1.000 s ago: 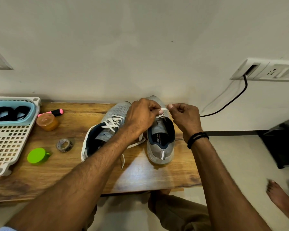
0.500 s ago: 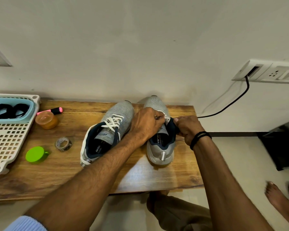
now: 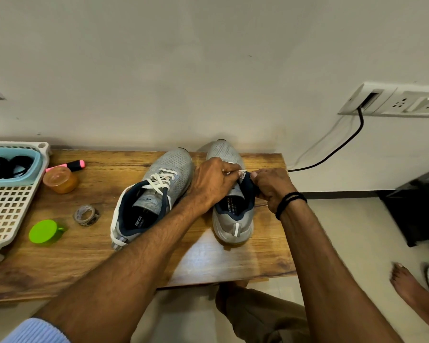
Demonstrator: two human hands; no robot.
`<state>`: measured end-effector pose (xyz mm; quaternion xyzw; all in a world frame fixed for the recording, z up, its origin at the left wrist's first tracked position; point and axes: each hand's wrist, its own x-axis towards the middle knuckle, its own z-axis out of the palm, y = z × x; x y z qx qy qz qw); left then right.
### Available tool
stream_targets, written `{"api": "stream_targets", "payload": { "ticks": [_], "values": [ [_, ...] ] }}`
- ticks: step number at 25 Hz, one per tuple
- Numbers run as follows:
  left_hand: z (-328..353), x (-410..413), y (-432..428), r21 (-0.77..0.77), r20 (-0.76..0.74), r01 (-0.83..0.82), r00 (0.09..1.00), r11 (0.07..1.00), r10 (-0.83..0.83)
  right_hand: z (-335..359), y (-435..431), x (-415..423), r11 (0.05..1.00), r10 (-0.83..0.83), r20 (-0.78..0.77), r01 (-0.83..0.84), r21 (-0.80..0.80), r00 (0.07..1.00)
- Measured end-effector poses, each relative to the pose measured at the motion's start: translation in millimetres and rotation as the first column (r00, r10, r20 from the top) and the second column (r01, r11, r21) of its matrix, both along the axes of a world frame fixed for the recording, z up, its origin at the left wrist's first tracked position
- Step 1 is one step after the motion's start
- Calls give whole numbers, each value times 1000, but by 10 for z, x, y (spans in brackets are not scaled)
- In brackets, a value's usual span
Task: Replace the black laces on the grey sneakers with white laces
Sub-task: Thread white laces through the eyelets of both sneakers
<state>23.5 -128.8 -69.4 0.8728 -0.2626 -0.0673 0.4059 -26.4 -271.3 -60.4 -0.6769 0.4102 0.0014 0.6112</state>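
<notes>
Near the wooden desk's (image 3: pixel 89 258) far right corner, left hand (image 3: pixel 212 185) and right hand (image 3: pixel 274 188) pinch a thin white lace (image 3: pixel 243 172) in curled fingers (image 3: pixel 227 170) atop one grey mesh sneaker (image 3: pixel 233 222), beside its laced twin (image 3: pixel 170 164).

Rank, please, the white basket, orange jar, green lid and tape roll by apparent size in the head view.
1. white basket, though cropped.
2. orange jar and green lid, about alike.
3. tape roll.

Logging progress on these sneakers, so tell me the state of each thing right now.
Left sneaker, laced in white
Right sneaker, upright, held at its collar
White lace, end pinched above right sneaker
Left hand, pinching white lace
Right hand, gripping right sneaker's collar
Black laces, lying in blue tray
Orange jar, lid on
Highlighter, capped
</notes>
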Motion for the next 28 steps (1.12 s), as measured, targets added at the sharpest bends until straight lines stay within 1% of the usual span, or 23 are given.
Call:
{"api": "stream_targets", "payload": {
  "ticks": [5,8,11,15,19,22,25,28],
  "values": [
    [3,-5,12,74,38,-14,999,997,12,-19,4,19,1000,18,-5,-18,-25,1000],
    [-8,-2,7,46,-22,9,1000,999,-8,-42,-45,6,999,25,-23,-25,-20,999],
    [-17,12,16,35,-24,0,1000,999,1,-62,-52,17,999,28,-14,-29,-33,1000],
    [-10,-2,11,86,21,-21,1000,996,20,-41,-36,15,999,40,-21,-41,-34,999],
    [-1,-11,-10,104,66,-36,997,994,29,-34,-33,17,995,64,-25,-65,-72,998],
    [-21,-1,-20,144,95,-50,995,988,37,-29,-18,18,994,67,-22,-69,-85,997],
    [-52,17,-31,154,77,-56,996,986,45,-9,41,6,998,29,19,-28,-51,999],
    [-79,24,-57,144,37,-58,998,988,53,-19,64,-9,997,20,15,-18,-77,1000]
  ]
}}
